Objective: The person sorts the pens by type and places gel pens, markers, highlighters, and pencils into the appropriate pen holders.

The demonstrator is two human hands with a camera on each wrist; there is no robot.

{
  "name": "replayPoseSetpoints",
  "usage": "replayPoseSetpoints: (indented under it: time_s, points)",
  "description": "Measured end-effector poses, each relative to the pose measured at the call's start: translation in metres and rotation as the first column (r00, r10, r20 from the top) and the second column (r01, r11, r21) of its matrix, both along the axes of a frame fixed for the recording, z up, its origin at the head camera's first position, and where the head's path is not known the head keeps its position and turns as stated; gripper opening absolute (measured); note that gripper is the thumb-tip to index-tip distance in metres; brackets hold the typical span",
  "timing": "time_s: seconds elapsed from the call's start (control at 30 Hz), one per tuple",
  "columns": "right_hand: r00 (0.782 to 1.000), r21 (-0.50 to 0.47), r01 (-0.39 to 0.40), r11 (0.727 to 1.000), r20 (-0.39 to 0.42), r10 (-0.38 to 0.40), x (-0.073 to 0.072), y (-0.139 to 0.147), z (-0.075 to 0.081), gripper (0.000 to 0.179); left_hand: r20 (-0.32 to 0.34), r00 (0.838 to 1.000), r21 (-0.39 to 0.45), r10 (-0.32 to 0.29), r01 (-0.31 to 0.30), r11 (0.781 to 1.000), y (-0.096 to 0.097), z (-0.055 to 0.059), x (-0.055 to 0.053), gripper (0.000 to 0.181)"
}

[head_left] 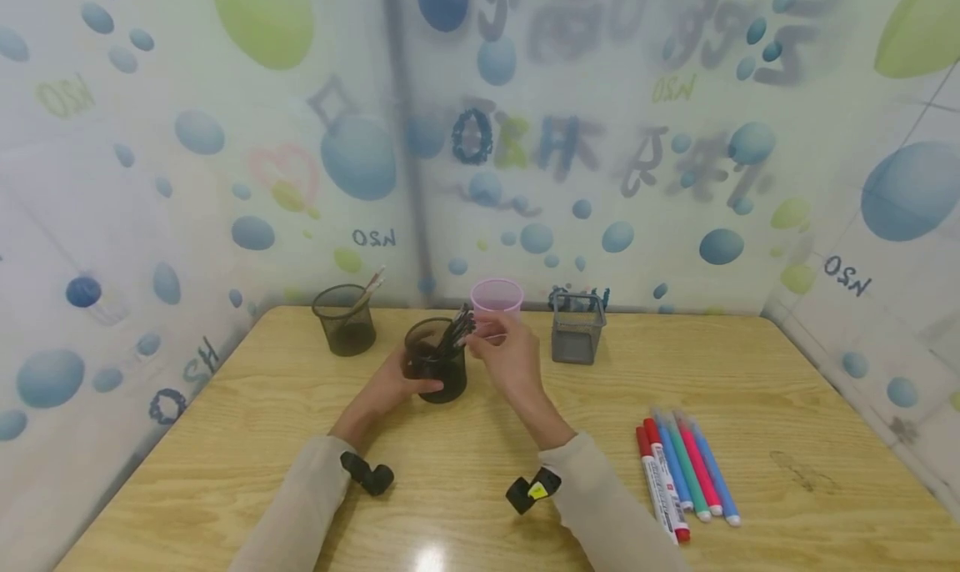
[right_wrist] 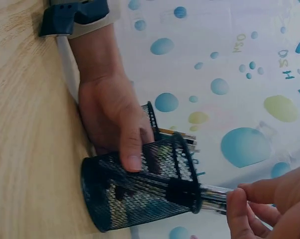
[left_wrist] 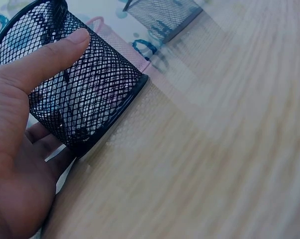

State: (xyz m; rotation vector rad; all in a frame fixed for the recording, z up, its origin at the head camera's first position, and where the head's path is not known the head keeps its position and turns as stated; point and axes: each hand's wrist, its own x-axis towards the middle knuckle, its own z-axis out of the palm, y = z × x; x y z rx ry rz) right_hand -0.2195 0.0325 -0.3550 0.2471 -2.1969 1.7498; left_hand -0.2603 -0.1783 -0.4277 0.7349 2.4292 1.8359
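Observation:
A round black mesh pen cup (head_left: pixel 444 382) stands near the middle of the table. My left hand (head_left: pixel 390 382) grips its side, the thumb (left_wrist: pixel 55 57) across the near wall and the other fingers behind. Inside the cup leans a bundle of thin pens (right_wrist: pixel 213 198), dark and clear, their upper ends above the rim. With thumb and fingertips my right hand (head_left: pixel 512 357) pinches those ends just beyond the rim, at the cup's right side. The pens' lower parts show through the mesh.
Behind stand another black mesh cup (head_left: pixel 348 332) holding a few slim sticks (head_left: pixel 372 283), a pink cup (head_left: pixel 497 295) and a square grey mesh holder (head_left: pixel 576 338). Red-and-white markers (head_left: pixel 658 476) and several coloured pens (head_left: pixel 697 464) lie at right. A patterned wall (head_left: pixel 540 238) borders the table.

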Motion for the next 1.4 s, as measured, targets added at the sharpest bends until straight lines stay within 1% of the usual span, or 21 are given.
replayPoseSetpoints:
  time_s: [0.03, 0.1, 0.17, 0.23, 0.3, 0.37, 0.43, 0.5, 0.6, 0.7, 0.8, 0.93, 1.07, 1.17, 1.23, 1.3, 1.4]
  points:
    - [1.0, -0.009, 0.0, 1.0, 0.01, 0.0, 0.002, 0.003, 0.002, 0.029, 0.003, 1.0, 0.007, -0.006, 0.006, 1.0, 0.001, 0.002, 0.002, 0.084]
    - [1.0, -0.017, -0.007, 1.0, 0.012, 0.007, 0.006, 0.008, 0.006, 0.029, -0.002, 1.0, 0.013, -0.006, 0.006, 1.0, 0.001, 0.001, 0.003, 0.083]
    - [1.0, -0.005, -0.019, 1.0, 0.013, 0.019, 0.011, 0.015, 0.01, 0.029, -0.008, 1.0, 0.018, 0.02, -0.019, 1.0, -0.001, -0.005, 0.002, 0.084]
    - [0.999, 0.012, -0.026, 1.0, 0.025, 0.026, 0.017, 0.021, 0.014, 0.028, -0.016, 0.998, 0.017, 0.061, -0.06, 0.998, -0.002, -0.011, 0.0, 0.084]
    - [0.999, 0.019, -0.042, 0.999, 0.026, 0.042, 0.024, 0.029, 0.017, 0.028, -0.016, 0.993, 0.008, 0.119, -0.119, 0.993, 0.0, -0.015, 0.0, 0.089]
    - [0.998, 0.014, -0.056, 0.998, 0.03, 0.055, 0.031, 0.039, 0.019, 0.028, -0.015, 0.986, -0.006, 0.167, -0.167, 0.986, 0.006, -0.017, -0.001, 0.094]
    - [0.997, 0.011, -0.067, 0.998, 0.033, 0.067, 0.038, 0.05, 0.02, 0.028, -0.027, 0.978, -0.024, 0.208, -0.209, 0.978, 0.014, -0.019, -0.002, 0.1]
    - [0.997, 0.022, -0.076, 0.997, 0.036, 0.075, 0.043, 0.062, 0.021, 0.028, -0.037, 0.967, -0.035, 0.251, -0.252, 0.967, 0.022, -0.02, -0.002, 0.101]
    - [0.997, 0.064, -0.067, 0.996, 0.045, 0.064, 0.053, 0.081, 0.022, 0.028, -0.038, 0.955, -0.022, 0.294, -0.295, 0.955, 0.029, -0.02, 0.0, 0.099]
    - [0.998, 0.113, -0.046, 0.993, 0.055, 0.04, 0.062, 0.1, 0.021, 0.027, -0.019, 0.946, -0.011, 0.323, -0.324, 0.946, 0.03, -0.017, 0.001, 0.094]
    - [0.998, 0.146, -0.034, 0.989, 0.057, 0.026, 0.07, 0.116, 0.019, 0.025, 0.0, 0.94, -0.006, 0.342, -0.342, 0.94, 0.025, -0.014, -0.002, 0.091]
    - [0.997, 0.19, -0.007, 0.982, 0.071, -0.006, 0.079, 0.134, 0.014, 0.024, 0.048, 0.926, -0.015, 0.374, -0.373, 0.928, 0.015, -0.012, -0.009, 0.09]
    - [0.994, 0.244, 0.01, 0.97, 0.106, -0.037, 0.087, 0.15, 0.007, 0.025, 0.096, 0.913, -0.015, 0.397, -0.398, 0.917, 0.007, -0.012, -0.017, 0.092]
    - [0.991, 0.286, 0.025, 0.958, 0.12, -0.062, 0.09, 0.162, 0.002, 0.025, 0.121, 0.904, 0.003, 0.41, -0.413, 0.911, 0.004, -0.01, -0.023, 0.094]
    - [0.989, 0.333, 0.053, 0.941, 0.115, -0.096, 0.092, 0.17, -0.002, 0.025, 0.138, 0.897, 0.014, 0.419, -0.425, 0.905, 0.003, -0.009, -0.026, 0.093]
    - [0.986, 0.378, 0.081, 0.922, 0.105, -0.13, 0.094, 0.179, -0.006, 0.024, 0.151, 0.894, 0.026, 0.421, -0.429, 0.903, 0.002, -0.009, -0.029, 0.093]
    - [0.98, 0.441, 0.121, 0.889, 0.091, -0.178, 0.098, 0.189, -0.01, 0.023, 0.148, 0.888, 0.018, 0.435, -0.442, 0.897, 0.002, -0.007, -0.034, 0.09]
